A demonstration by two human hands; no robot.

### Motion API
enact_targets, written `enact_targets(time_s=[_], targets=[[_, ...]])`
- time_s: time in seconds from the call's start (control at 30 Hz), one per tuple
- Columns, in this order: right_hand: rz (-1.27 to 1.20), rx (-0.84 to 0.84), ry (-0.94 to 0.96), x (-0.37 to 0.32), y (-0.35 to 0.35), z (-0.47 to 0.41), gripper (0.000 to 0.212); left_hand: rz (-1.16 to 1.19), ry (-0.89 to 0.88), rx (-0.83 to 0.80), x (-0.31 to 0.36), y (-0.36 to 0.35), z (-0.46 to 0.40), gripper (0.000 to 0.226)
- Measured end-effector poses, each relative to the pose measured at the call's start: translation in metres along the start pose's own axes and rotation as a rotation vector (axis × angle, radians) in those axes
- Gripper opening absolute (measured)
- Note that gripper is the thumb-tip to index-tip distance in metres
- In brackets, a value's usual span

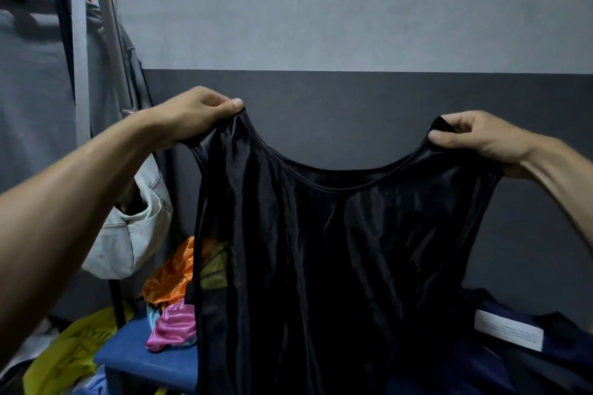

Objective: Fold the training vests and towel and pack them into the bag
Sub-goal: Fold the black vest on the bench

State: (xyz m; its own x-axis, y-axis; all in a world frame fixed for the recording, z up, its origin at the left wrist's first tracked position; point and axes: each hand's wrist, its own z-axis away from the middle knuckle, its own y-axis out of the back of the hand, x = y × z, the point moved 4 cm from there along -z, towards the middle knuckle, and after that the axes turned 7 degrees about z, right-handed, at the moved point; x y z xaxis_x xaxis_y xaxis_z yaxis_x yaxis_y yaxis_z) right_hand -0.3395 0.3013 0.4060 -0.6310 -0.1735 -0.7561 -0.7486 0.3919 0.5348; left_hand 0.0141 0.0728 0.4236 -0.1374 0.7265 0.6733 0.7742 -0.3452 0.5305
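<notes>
A shiny black training vest [337, 250] hangs spread out in front of me, its neckline facing up. My left hand [199, 114] pinches its left shoulder strap, and my right hand [478, 138] pinches the right strap at about the same height. Behind the vest's left edge lie crumpled vests: an orange one [170, 276], an olive one [215, 269] and a pink one [175, 325]. A dark navy bag [561, 343] with a white label [508, 329] lies at the lower right, partly hidden by the black vest.
The vests lie on a blue surface [141, 359]. A yellow-green cloth [64, 359] is bunched at the lower left. A pale canvas bag [138, 234] hangs from a metal rack [80, 42] on the left. A grey two-tone wall stands behind.
</notes>
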Motion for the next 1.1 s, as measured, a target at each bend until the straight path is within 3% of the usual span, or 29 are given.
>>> enact_targets(time_s=[0.17, 0.33, 0.5, 0.67, 0.8, 1.1], targets=[[0.098, 0.068, 0.01, 0.015, 0.0, 0.001, 0.026, 0.04, -0.014, -0.132, -0.011, -0.01, 0.001, 0.04], [0.279, 0.132, -0.006, 0.009, 0.002, 0.001, 0.047, 0.047, -0.076, -0.121, -0.016, -0.011, -0.002, 0.046], [0.368, 0.199, -0.037, 0.008, 0.006, -0.001, 0.045, -0.21, -0.096, -0.032, -0.013, -0.009, -0.003, 0.05], [0.475, 0.368, 0.007, 0.015, 0.009, -0.005, 0.025, -0.358, -0.071, 0.012, -0.016, -0.014, -0.003, 0.054], [0.529, 0.384, 0.0, 0.017, 0.008, -0.007, 0.034, -0.381, -0.075, -0.004, -0.017, -0.017, -0.003, 0.05], [0.577, 0.401, -0.048, 0.014, 0.017, -0.008, 0.056, -0.086, -0.127, -0.121, -0.009, -0.003, 0.002, 0.056]])
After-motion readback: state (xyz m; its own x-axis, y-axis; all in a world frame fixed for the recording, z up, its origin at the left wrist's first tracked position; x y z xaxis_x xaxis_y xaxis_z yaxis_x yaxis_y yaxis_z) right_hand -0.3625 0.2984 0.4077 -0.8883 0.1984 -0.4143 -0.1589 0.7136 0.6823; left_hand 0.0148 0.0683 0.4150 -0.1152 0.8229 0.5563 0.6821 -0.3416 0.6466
